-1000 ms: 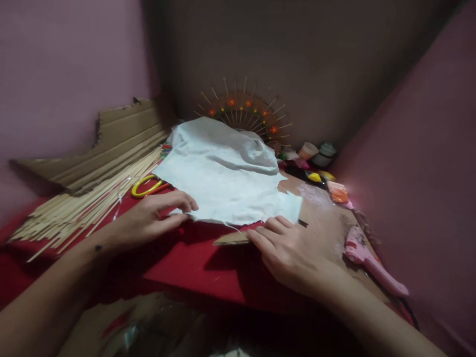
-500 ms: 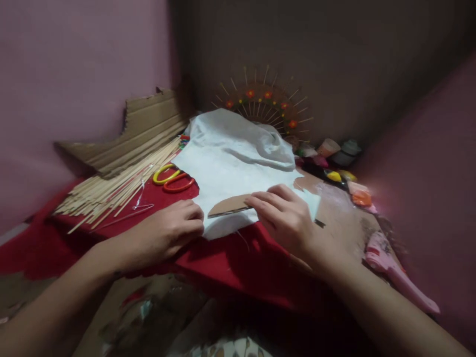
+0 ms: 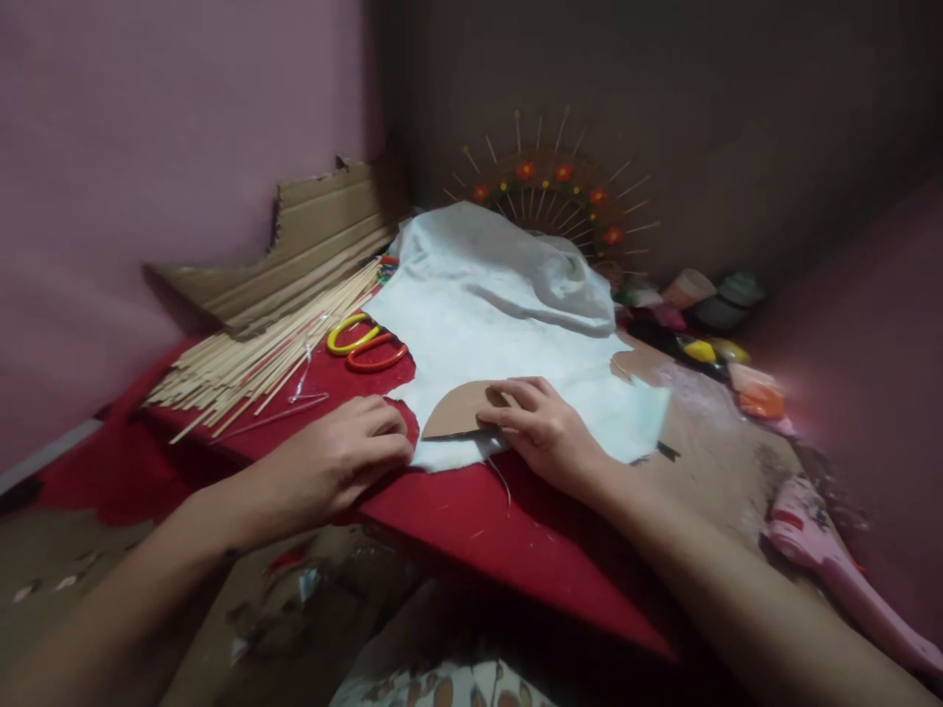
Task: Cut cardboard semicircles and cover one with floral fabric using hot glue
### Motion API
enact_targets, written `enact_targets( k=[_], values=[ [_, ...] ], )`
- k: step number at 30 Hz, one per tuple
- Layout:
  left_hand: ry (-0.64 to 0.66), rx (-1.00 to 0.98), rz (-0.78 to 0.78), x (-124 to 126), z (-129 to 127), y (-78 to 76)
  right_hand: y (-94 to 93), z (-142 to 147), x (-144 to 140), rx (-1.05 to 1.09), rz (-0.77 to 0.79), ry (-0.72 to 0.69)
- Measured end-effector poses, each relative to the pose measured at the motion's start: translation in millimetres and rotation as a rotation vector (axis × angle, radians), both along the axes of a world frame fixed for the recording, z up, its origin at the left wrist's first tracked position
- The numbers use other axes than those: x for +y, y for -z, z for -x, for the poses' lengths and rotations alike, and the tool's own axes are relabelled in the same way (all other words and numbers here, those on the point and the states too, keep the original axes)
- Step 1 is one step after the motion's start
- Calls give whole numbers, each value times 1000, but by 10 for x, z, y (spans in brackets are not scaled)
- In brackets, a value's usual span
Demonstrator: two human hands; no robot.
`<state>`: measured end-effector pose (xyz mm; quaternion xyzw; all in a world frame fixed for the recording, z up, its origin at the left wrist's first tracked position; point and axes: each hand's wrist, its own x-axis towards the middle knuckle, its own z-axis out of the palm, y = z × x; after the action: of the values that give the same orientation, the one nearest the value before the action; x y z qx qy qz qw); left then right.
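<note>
A white cloth (image 3: pixel 508 324) lies spread over a red cloth (image 3: pixel 471 511) on a low table. On the white cloth's near edge rests a brown half-round piece of cardboard (image 3: pixel 453 410). My right hand (image 3: pixel 541 432) lies on that cardboard, fingers pressing it flat against the cloth. My left hand (image 3: pixel 343 462) rests on the red cloth at the white cloth's near left edge, fingers curled and touching the hem.
Scissors with yellow and orange handles (image 3: pixel 364 344) lie left of the white cloth, beside a pile of thin wooden sticks (image 3: pixel 257 358) and corrugated cardboard (image 3: pixel 316 236). A stick-and-flower fan ornament (image 3: pixel 552 191) stands at the back. Small pots (image 3: pixel 707 299) and a pink glue gun (image 3: pixel 832 570) are on the right.
My right hand has slid the cardboard piece from the red cloth's bare part up onto the white cloth. My left hand curled in at the cloth's edge. The view shifted left.
</note>
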<state>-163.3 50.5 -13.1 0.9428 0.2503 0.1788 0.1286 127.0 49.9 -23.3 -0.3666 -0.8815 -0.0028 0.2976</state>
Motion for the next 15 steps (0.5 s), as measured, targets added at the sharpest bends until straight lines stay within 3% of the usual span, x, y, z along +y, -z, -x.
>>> enact_targets(
  k=[6, 15],
  values=[
    [-17, 13, -10, 1, -12, 25, -82, -87, 32, 58, 278, 53],
    [0, -23, -21, 5, -29, 4, -103, -93, 23, 110, 409, 78]
  ],
)
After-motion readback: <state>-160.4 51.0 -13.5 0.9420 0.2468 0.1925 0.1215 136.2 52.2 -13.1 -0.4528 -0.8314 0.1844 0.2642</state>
